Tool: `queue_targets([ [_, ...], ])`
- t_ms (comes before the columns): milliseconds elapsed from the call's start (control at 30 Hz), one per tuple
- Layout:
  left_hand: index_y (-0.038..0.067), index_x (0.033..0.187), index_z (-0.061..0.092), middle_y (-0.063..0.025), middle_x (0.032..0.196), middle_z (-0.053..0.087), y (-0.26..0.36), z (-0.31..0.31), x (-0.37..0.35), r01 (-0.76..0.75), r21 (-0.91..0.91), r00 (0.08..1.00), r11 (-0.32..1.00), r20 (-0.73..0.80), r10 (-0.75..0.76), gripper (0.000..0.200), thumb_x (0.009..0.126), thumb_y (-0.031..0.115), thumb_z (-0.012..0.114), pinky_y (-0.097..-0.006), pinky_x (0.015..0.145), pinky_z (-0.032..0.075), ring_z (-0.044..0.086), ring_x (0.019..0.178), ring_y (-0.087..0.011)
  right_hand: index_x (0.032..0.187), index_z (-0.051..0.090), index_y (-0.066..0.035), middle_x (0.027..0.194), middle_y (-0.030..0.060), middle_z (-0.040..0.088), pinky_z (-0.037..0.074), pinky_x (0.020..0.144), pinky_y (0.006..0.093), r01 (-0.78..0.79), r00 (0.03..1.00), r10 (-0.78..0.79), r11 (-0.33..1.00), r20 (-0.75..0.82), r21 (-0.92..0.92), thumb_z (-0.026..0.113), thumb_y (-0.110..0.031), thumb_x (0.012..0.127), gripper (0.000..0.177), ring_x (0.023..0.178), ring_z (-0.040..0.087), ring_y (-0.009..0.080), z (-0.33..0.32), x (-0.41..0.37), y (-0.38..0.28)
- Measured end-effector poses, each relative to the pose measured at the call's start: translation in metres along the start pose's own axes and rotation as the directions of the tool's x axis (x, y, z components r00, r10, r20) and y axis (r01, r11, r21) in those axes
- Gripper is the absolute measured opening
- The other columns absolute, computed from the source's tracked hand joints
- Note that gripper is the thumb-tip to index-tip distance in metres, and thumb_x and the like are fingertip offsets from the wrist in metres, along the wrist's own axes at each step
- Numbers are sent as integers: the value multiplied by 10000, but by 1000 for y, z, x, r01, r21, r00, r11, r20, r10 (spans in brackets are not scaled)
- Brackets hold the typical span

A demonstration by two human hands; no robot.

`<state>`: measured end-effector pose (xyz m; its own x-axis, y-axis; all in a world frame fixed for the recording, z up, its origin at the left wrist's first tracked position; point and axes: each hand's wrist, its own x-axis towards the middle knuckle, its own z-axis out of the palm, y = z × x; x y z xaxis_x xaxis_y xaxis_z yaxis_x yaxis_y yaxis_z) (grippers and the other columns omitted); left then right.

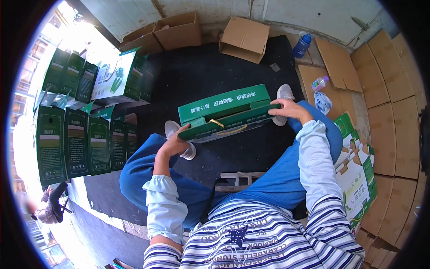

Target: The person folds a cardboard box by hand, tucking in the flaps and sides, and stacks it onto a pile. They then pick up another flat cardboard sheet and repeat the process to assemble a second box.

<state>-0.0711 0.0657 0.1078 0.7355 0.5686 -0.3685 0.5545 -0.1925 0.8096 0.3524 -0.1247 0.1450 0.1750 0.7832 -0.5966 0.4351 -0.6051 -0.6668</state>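
Between my knees is a green cardboard gift box [224, 104] with white lettering along its long side. A gold cord handle [217, 122] sticks out at its upper edge, and part of another gold cord shows on the near panel. My left hand [172, 145] is closed on the box's left end, the fingers partly hidden behind the panel. My right hand [292, 111] pinches the top edge at the right corner, thumb and fingers on either side of the panel. The box's underside is hidden.
Several finished-looking green boxes [98, 145] stand in rows at left. Flat green-and-white cartons [356, 184] lean at right, beside stacked brown cartons [387, 139]. An open brown box [244, 38] and a blue bottle [303, 45] stand at the back. A person [50, 208] is far left.
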Motion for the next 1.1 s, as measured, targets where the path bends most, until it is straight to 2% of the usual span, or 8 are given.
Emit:
queue_targets([
  [133,36,1338,455,-161,1071,654,-19,12,13,84,-296,984,952,-125,-125,600,814,178,711,-310,842,481,632,982,-232,1220,544,13,1064,148,635,485,826,325,279,899,-145,918,-414,283,764,-512,728,753,954,614,223,36,18,19],
  [167,29,1321,463,-157,1064,656,-25,15,17,120,-352,969,928,-162,-187,595,826,235,723,-314,826,489,635,971,-225,1212,539,16,1106,173,632,482,845,340,90,889,-4,982,-458,166,717,-535,763,732,1004,618,256,41,28,30],
  [400,-46,1151,482,-195,980,636,-24,38,36,197,-51,738,979,-649,-182,520,850,322,692,-349,784,506,646,891,-282,1237,521,32,1153,208,614,444,922,367,118,799,-81,993,-596,23,619,-557,826,724,1098,581,310,64,48,34],
  [533,-59,1175,504,-155,979,621,-37,38,48,163,-398,785,903,-501,-363,581,864,407,658,-322,753,488,607,867,-215,1269,512,-1,1187,194,600,429,940,377,280,873,-88,896,-479,346,598,-457,874,610,1097,573,332,64,92,73],
  [667,-2,1220,517,-89,939,612,-36,47,56,108,-537,732,837,-526,-432,644,855,519,617,-264,513,448,580,727,-152,1338,438,-27,1292,204,524,382,1001,381,327,638,-222,945,-737,-1,531,-399,929,561,1199,493,339,81,78,47],
  [900,-43,1118,577,-139,1007,646,-33,20,77,64,-602,700,796,-542,-465,560,861,452,632,-315,795,470,609,896,-203,1417,353,-121,1278,204,477,384,1001,413,376,546,-595,803,-589,-462,682,-246,820,693,1190,470,369,83,31,-11],
  [1033,-22,1122,596,-111,1024,643,-6,14,77,71,-616,738,785,-497,-456,637,859,557,584,-308,834,448,590,948,-197,1395,408,-194,1198,194,516,414,952,431,272,713,-441,890,-545,-365,729,-255,773,702,1111,511,379,73,43,0],
  [1100,-4,1138,600,-99,1051,638,-22,21,77,41,-838,765,545,-324,-556,696,862,628,509,-346,859,436,578,979,-203,1384,423,-182,1161,184,538,420,935,429,266,688,-447,888,-572,-375,730,-253,773,688,1087,523,376,70,52,3],
])
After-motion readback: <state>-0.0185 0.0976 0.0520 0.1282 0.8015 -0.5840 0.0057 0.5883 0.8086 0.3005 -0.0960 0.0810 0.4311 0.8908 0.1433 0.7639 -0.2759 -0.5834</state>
